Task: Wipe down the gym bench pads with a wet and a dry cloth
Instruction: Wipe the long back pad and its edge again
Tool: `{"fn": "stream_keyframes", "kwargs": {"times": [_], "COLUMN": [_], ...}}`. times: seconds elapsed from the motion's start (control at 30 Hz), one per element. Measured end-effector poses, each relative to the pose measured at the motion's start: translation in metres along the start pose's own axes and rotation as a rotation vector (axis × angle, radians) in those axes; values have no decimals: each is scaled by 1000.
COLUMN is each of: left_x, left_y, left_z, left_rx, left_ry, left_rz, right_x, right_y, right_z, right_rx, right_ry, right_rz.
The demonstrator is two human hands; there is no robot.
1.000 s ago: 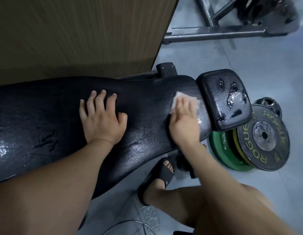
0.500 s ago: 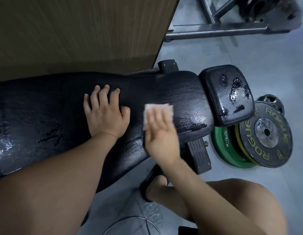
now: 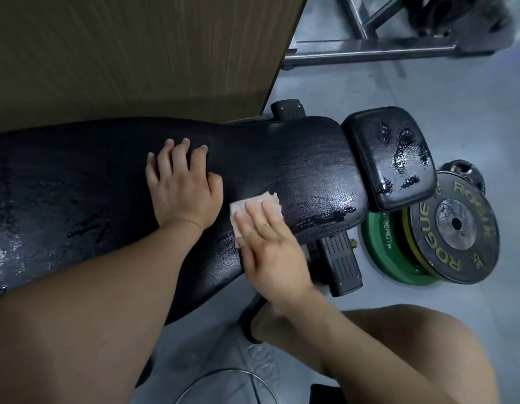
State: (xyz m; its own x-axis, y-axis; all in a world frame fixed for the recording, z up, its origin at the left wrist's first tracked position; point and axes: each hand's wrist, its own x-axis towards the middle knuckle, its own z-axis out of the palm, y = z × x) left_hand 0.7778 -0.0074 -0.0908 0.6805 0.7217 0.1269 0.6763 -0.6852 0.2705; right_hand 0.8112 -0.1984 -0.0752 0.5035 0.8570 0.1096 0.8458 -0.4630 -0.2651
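Bench pad (image 3: 296, 158) wet-streaked; wood panel (image 3: 121, 53) behind, weight plates (image 3: 453, 223) on grey floor (image 3: 398, 83)

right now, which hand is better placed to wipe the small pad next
Right. The right hand presses the cloth flat on the long pad, on the side nearer the small pad. The left hand rests bare on the long pad, farther from it.
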Motion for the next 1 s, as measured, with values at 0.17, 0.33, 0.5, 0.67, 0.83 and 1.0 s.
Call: {"fn": "stream_keyframes", "kwargs": {"times": [0.17,0.33,0.5,0.67,0.83,1.0], "left_x": [1,2,3,2,4,3], "left_y": [0,-1,-2,-2,-2,-4], "left_z": [1,2,4,4,5,4], "left_rx": [-9,-5,-15,-34,-37,-42], "left_ry": [19,14,22,43,32,25], "left_rz": [-1,8,0,-2,0,2], "right_x": [9,-3,14,84,8,14], "right_y": [58,-16,22,34,6,65], "right_z": [-12,8,-1,-2,-6,-13], "right_rx": [-63,13,-1,-96,-43,-118], "right_ry": [92,49,-8,44,-1,53], "right_rz": [195,56,-81,77,-161,-1]}}
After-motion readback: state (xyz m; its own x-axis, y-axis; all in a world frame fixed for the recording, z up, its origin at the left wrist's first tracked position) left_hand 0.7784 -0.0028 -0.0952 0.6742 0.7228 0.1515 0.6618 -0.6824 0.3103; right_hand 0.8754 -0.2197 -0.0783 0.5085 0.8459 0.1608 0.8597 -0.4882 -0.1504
